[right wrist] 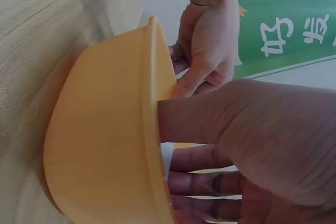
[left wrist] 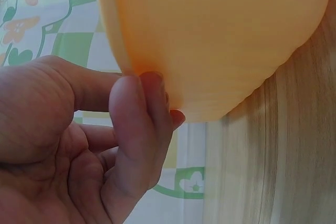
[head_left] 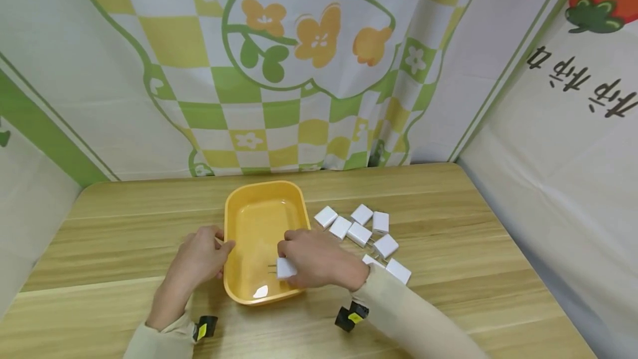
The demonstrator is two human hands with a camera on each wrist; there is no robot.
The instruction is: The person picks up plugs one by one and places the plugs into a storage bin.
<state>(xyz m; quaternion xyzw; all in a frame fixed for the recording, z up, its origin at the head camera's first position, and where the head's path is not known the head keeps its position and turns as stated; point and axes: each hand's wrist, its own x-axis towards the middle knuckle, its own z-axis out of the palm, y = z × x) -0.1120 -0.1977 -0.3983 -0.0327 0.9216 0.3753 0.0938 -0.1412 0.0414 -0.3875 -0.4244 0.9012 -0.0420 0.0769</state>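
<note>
A yellow plastic tray (head_left: 254, 226) stands on the wooden table. My left hand (head_left: 201, 256) pinches its left rim between thumb and fingers, as the left wrist view also shows at the tray wall (left wrist: 220, 40). My right hand (head_left: 319, 259) reaches over the right rim and grips a white charger plug (head_left: 286, 268), its two metal prongs pointing left over the tray's inside. In the right wrist view the fingers and the tray wall (right wrist: 105, 124) hide most of that plug. Several more white charger plugs (head_left: 359, 234) lie loosely grouped right of the tray.
The wooden table (head_left: 124, 226) reaches back to a patterned curtain (head_left: 279, 109), with white cloth hanging at both sides. Small black devices (head_left: 205, 327) sit at both wrists. Two of the loose plugs lie close to my right sleeve (head_left: 404, 309).
</note>
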